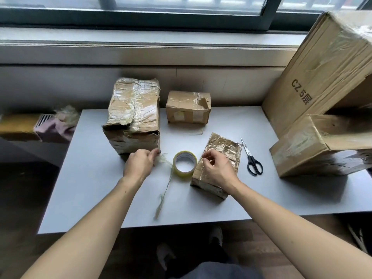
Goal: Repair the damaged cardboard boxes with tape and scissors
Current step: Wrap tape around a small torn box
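A tall, heavily taped cardboard box point(133, 115) stands at the table's left. My left hand point(140, 163) is at its lower front corner and pinches the end of a crumpled strip of old tape point(164, 190) that trails toward me. A roll of clear tape point(185, 163) lies flat between my hands. My right hand point(218, 168) rests over a small crumpled taped box point(225, 151), thumb and forefinger pinched together above its top. Black-handled scissors point(251, 158) lie right of that box. Another small box point(188, 107) sits at the back.
The grey table point(100, 188) stands under a window sill. A large box marked CZ point(322, 63) leans at the back right, over an open-topped box point(322, 146). Left of the table is a lower surface with a brown box point(18, 125) and pink cloth point(56, 127).
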Available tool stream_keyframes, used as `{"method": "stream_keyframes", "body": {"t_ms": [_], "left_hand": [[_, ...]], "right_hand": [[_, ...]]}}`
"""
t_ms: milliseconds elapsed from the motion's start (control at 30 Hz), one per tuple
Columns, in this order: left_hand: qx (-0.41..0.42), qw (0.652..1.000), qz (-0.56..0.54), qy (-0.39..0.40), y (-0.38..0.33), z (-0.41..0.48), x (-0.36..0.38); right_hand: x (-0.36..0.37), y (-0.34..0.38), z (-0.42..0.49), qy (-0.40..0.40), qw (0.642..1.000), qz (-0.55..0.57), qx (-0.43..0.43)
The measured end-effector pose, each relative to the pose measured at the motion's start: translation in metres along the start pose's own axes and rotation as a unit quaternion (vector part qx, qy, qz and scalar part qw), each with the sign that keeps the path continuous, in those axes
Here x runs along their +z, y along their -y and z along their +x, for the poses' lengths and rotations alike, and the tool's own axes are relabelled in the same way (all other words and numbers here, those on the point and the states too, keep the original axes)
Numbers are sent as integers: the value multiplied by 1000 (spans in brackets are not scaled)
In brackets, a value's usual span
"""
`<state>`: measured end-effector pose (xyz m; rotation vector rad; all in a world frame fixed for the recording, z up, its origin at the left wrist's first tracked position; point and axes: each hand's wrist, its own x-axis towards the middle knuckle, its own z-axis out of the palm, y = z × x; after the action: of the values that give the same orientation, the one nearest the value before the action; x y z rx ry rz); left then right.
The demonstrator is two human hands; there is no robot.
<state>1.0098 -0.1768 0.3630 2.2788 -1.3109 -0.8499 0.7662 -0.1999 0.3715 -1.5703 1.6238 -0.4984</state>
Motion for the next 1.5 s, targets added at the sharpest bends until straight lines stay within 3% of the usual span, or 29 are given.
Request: {"method": "stream_keyframes", "body": {"t_ms": [167,267,367,500,700,1000,1200,1333,1500], "left_hand": [[-10,997,-56,44,1,5,9],[-33,996,-85,-1,4,5,10],[-27,998,-27,-41,0,2,9],[-33,999,-8,-2,0,2,10],[-27,997,-32,-60,-16,-3,8],[93,990,-46,96,-89,-9,54],[87,985,23,147,-129,-10,108],[36,988,6,150,-132,-7,127],[14,998,14,61,-147,-7,131]], "right_hand": [[-2,-5,6,11,1000,19,-4],[-4,-11,11,17,999,26,-9],[-6,-17,14,26,999,28,-7],[-8,-21,15,27,999,40,-8],[-14,-20,21,9,998,61,-10],[-29,-33,28,6,998,-25,-57],[-51,-59,22,-35,994,-95,35],[-59,-73,17,-2,997,24,69],[-59,-72,11,21,992,100,73]]}}
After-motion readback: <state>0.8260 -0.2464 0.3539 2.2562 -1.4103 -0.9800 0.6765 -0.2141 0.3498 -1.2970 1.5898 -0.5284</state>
